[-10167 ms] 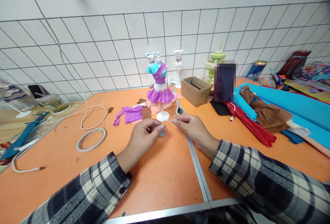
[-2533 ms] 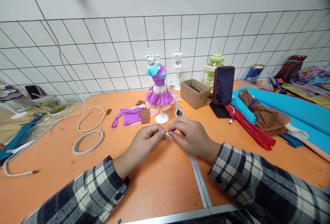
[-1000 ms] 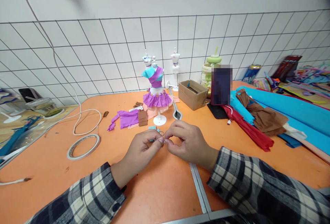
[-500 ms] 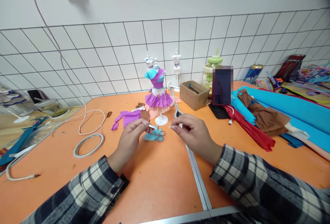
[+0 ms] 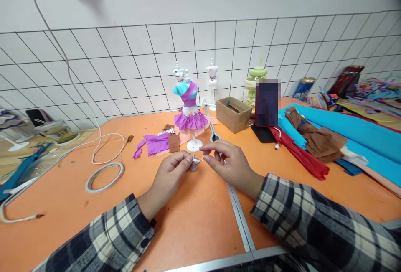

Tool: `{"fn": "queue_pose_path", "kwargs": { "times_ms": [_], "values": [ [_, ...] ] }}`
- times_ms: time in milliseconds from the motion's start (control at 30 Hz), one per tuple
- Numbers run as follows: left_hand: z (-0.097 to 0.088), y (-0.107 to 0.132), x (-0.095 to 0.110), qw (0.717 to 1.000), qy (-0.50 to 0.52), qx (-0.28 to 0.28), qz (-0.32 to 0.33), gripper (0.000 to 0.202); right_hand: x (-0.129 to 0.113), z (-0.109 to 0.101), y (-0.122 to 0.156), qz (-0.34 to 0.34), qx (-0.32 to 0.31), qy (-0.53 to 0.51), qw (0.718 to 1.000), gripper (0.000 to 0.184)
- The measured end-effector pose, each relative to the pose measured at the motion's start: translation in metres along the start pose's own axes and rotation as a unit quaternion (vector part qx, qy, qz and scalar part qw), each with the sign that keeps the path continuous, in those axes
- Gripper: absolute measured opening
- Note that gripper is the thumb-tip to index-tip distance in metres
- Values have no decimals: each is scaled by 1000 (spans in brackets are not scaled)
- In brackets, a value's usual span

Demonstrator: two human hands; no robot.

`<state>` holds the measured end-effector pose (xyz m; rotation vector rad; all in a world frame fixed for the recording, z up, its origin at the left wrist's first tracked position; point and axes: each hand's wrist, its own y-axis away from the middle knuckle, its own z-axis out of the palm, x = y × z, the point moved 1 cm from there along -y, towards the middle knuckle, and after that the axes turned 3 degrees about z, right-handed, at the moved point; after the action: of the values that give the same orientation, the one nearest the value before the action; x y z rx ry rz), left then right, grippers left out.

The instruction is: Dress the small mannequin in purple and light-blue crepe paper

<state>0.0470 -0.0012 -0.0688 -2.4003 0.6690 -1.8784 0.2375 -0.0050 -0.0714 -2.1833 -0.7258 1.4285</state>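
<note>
Both my hands are up over the middle of the bright orange, metal-trimmed desk (image 5: 194, 222), between near and far edges. Left hand (image 5: 167, 176) grasps a small, thin white strip (image 5: 196, 160) between thumb and forefinger, free end pointing across to the other side. Right hand (image 5: 230, 163) is just beside it, thumb and forefinger parted, strip's tip near the thumb; can't tell if they touch. Mostly hidden by my left fingers: a small bluish-grey metal loop (image 5: 194, 167), maybe a scissors handle. Step in hand, my judgement: fine fingertip work on the strip, one end anchored left, the other within reach of the right. Next move calls for a light, exact pinch from the right and a steady left, since the strip looks flimsy. Rest, quickly: toward the far edge, a small white mannequin in a purple-and-turquoise top and ruffled purple skirt (image 5: 191, 120) stands upright; left of its base, a flat purple crepe-like scrap (image 5: 158, 143); toward the left edge, a white ring-shaped tape roll (image 5: 95, 190); right of the mannequin, an open brown cardboard box (image 5: 242, 121); toward the right edge, a long crumpled red fabric piece (image 5: 300, 155).
</note>
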Motion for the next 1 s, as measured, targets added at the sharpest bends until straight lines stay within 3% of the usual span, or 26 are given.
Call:
{"fn": "queue_pose_path", "kwargs": {
  "times_ms": [233,433,667,833,1000],
  "values": [
    [-1,1,-3,1000,-15,-18,5,25,0,1,0,5,-12,-9,1000,11],
    [4,1,-2,999,-46,5,-12,26,-6,4,2,-1,-19,17,1000,9],
    [8,3,1,999,-28,27,-35,29,-4,16,7,131,-58,-72,987,13],
    [9,4,-3,991,120,-16,-57,26,-3,20,6,188,-42,-167,967,9],
    [10,5,-9,949,293,-81,-83,22,-4,16,4,190,-40,-219,956,13]
  ]
}}
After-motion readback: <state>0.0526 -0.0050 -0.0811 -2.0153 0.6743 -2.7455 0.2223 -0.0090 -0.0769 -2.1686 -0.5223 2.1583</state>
